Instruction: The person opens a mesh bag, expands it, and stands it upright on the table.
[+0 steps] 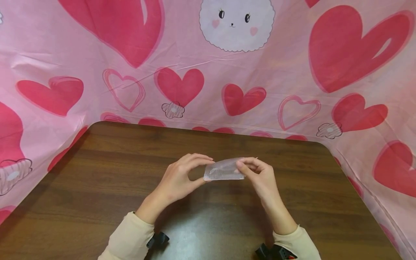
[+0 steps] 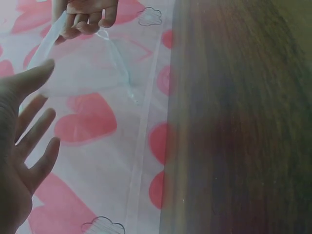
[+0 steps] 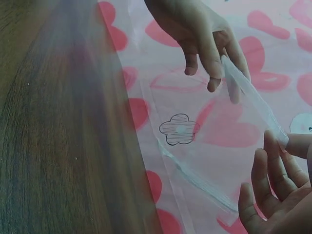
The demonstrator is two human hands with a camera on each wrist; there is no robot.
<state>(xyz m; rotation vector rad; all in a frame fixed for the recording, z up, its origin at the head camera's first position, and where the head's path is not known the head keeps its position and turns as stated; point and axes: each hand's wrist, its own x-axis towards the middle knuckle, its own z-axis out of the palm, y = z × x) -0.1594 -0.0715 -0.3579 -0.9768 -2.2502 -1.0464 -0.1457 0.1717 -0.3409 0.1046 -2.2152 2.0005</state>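
Observation:
A clear, thin plastic bag (image 1: pixel 224 170) is held up above the table between both hands in the head view. My left hand (image 1: pixel 182 177) holds its left end, with the thumb at the lower corner and the fingertips at the upper one. At the right end, my right hand (image 1: pixel 264 177) pinches it between thumb and fingers. The right wrist view shows the bag (image 3: pixel 256 102) stretched between the two hands, its whitish edge strip taut, with another strip hanging lower. Through the see-through sheet, the left wrist view makes the bag (image 2: pixel 120 63) hard to outline.
Below the hands lies a dark brown wooden table (image 1: pixel 97 202) with rounded far corners. A pink cloth (image 1: pixel 208 79) printed with red hearts hangs behind it and along its sides. Black devices (image 1: pixel 158 239) are strapped at both wrists, by the cream sleeves (image 1: pixel 128 236).

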